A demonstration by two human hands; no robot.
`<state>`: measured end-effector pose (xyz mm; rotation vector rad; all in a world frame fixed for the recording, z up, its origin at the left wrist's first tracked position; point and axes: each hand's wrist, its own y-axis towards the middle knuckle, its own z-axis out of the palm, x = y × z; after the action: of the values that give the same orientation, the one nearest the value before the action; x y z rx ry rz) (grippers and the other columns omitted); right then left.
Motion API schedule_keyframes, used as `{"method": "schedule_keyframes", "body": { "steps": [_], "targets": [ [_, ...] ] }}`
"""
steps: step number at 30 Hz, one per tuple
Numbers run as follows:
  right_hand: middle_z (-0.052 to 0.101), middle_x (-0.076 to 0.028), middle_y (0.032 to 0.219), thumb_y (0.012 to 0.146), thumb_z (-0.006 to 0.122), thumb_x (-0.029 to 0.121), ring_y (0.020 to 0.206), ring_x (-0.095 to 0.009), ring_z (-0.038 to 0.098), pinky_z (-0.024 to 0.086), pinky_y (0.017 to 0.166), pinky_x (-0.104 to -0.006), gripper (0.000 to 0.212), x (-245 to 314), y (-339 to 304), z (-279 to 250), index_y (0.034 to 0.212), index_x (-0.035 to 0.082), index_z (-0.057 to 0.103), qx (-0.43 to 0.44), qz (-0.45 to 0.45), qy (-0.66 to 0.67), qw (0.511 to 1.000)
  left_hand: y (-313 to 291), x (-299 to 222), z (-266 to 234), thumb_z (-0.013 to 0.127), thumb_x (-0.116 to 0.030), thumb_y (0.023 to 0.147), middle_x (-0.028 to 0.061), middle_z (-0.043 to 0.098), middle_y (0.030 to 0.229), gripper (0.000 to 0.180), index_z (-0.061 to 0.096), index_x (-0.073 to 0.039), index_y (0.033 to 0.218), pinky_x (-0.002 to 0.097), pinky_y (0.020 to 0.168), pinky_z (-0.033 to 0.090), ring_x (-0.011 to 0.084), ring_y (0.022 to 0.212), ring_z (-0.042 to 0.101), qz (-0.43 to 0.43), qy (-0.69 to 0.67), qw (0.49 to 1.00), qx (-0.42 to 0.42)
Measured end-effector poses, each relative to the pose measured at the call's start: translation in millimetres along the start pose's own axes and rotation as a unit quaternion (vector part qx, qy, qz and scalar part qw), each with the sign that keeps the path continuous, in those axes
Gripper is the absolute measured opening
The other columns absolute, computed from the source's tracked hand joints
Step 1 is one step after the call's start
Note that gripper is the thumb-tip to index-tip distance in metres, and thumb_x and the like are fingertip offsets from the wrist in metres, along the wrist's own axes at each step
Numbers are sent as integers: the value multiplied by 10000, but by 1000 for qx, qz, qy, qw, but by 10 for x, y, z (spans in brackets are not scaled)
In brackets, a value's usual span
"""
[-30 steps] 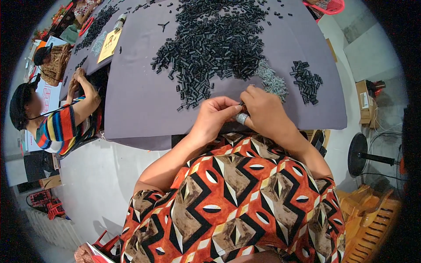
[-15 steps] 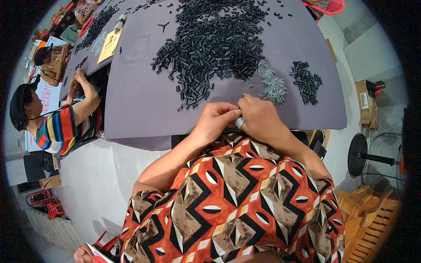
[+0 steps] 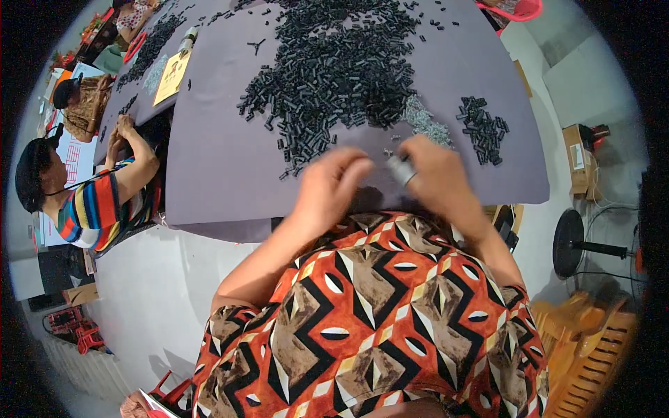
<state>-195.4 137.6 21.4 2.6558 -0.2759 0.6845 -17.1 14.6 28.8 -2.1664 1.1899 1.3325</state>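
Observation:
My left hand (image 3: pixel 329 184) is raised over the near edge of the table, its fingers smeared by motion; I cannot see anything in it. To its right, my right hand (image 3: pixel 439 171) is also blurred, with a grey band (image 3: pixel 401 169) round one finger. Its fingertips are just below a small heap of shiny, clear-silver pieces (image 3: pixel 428 127), and a few of these lie loose near them. Beyond both hands spreads a large heap of short black cylindrical pieces (image 3: pixel 341 70). A smaller group of the same black pieces (image 3: pixel 482 132) lies to the right.
The grey-covered table (image 3: pixel 216 153) fills the middle. At left, a person in a striped shirt (image 3: pixel 97 209) works at an adjoining table with a yellow card (image 3: pixel 171 78). A black fan (image 3: pixel 568 242) and a wooden chair (image 3: pixel 592 348) stand at right.
My hands were together at the table's near edge and have come apart. The left has moved left, the right to the right, towards the shiny pieces.

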Motion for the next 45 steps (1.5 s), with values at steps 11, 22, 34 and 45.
{"method": "schedule_keyframes", "body": {
  "steps": [11, 22, 34, 45],
  "targets": [
    [640, -177, 1128, 807, 646, 103, 987, -392, 634, 509, 835, -453, 339, -935, 44, -533, 1134, 26, 606, -29, 213, -146, 966, 387, 325, -233, 729, -167, 798, 121, 604, 858, 147, 676, -44, 859, 431, 708, 510, 319, 856, 603, 85, 353, 930, -56],
    [604, -143, 967, 806, 639, 71, 899, -357, 619, 495, 779, -439, 179, -471, -49, -407, 982, 40, 635, -48, 31, -8, 998, 336, 209, -173, 694, -99, 813, 138, 589, 883, 124, 641, -44, 910, 444, 754, 485, 347, 881, 594, 108, 309, 944, -49],
    [561, -132, 936, 697, 650, 34, 934, -333, 586, 517, 766, -435, 187, -96, 84, 204, 875, 33, 590, 21, -52, -81, 995, 108, 221, 90, 611, 5, 919, 81, 615, 805, 99, 598, -7, 1017, 270, 694, 493, 113, 759, 584, -24, -30, 999, -2],
    [583, -173, 921, 710, 595, -31, 903, -382, 595, 497, 774, -444, 225, -95, 14, -22, 927, 6, 550, 42, 31, 103, 993, 241, 250, 181, 626, -13, 858, 164, 616, 932, 175, 633, -33, 1032, 396, 736, 510, 365, 875, 613, 150, 122, 981, -27]
  ]
}}
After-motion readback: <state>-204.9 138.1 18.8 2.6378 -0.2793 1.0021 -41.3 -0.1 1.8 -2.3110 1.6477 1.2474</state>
